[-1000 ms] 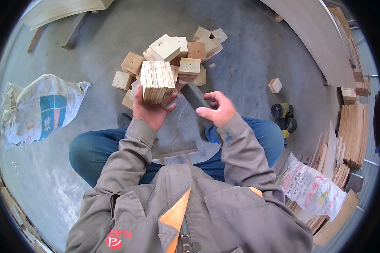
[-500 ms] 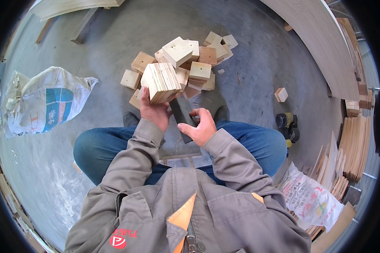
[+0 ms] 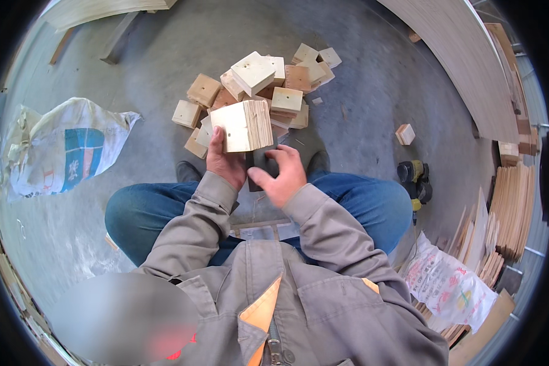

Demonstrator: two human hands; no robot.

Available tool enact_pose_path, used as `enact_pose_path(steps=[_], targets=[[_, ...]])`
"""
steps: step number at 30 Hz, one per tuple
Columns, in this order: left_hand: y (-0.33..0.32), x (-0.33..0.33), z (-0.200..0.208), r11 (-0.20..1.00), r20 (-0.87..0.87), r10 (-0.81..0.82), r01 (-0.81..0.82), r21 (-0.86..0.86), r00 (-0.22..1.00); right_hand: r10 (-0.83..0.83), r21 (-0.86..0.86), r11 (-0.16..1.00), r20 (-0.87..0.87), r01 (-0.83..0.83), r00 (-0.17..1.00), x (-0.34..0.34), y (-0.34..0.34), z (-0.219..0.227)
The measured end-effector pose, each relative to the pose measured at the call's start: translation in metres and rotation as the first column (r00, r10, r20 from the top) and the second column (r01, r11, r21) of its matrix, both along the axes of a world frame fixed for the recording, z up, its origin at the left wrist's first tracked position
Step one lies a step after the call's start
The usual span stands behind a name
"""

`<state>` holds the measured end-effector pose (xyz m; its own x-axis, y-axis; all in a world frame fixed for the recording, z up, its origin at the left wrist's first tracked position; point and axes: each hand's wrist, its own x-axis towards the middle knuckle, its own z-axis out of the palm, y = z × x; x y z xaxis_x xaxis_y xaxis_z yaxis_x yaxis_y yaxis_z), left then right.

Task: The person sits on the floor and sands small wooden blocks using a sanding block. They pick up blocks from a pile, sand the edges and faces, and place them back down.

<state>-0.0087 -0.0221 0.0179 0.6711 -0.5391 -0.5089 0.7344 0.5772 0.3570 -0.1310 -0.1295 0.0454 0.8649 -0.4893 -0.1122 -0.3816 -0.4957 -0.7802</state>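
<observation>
My left hand (image 3: pixel 226 163) grips a pale layered plywood block (image 3: pixel 241 126) from below and its left side, above the pile. One flat face with a small dark spot and one striped edge face show. Below the block is a narrow dark, flat piece (image 3: pixel 254 178); its upper end is hidden, and I cannot tell what supports it. My right hand (image 3: pixel 285 177) is just right of it, thumb and index finger apart, the thumb close to its edge. Several similar blocks (image 3: pixel 287 99) lie heaped on the floor beyond my hands.
A white sack with a blue panel (image 3: pixel 82 146) is at left. A yellow and black power tool (image 3: pixel 414 180), a lone block (image 3: pixel 405 134) and a printed white bag (image 3: pixel 450 283) are at right. Wood sheets (image 3: pixel 511 207) line the right side; a large board (image 3: pixel 457 61) stands beyond.
The plywood block has turned in my left hand, bringing a flat face into view. The dark piece has shifted left and looks narrower. My right hand's fingers have moved up slightly.
</observation>
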Motion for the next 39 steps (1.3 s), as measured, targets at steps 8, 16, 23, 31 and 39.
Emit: enact_pose_path(steps=[8,16,23,31,39], targets=[[0.003,0.002,-0.011,0.999,-0.101,0.011,-0.016,-0.047,0.995,-0.196,0.493,0.846,-0.065,0.203,0.978,-0.001,-0.046,0.019],[0.005,0.004,-0.008,0.986,-0.113,-0.071,0.053,-0.16,0.991,-0.32,0.613,0.737,-0.054,0.284,0.946,-0.004,-0.067,0.033],[0.004,-0.004,0.011,0.955,-0.009,-0.278,0.275,-0.11,0.961,-0.283,0.45,0.881,0.25,0.148,0.926,0.006,-0.071,0.053],[0.001,-0.012,0.012,0.936,0.043,-0.349,0.35,-0.023,0.936,-0.049,-0.036,0.997,0.413,0.07,0.909,0.018,-0.065,0.056],[-0.001,-0.013,0.008,0.925,0.086,-0.372,0.377,-0.052,0.924,0.033,-0.226,0.971,0.444,0.077,0.895,0.018,-0.066,0.046]])
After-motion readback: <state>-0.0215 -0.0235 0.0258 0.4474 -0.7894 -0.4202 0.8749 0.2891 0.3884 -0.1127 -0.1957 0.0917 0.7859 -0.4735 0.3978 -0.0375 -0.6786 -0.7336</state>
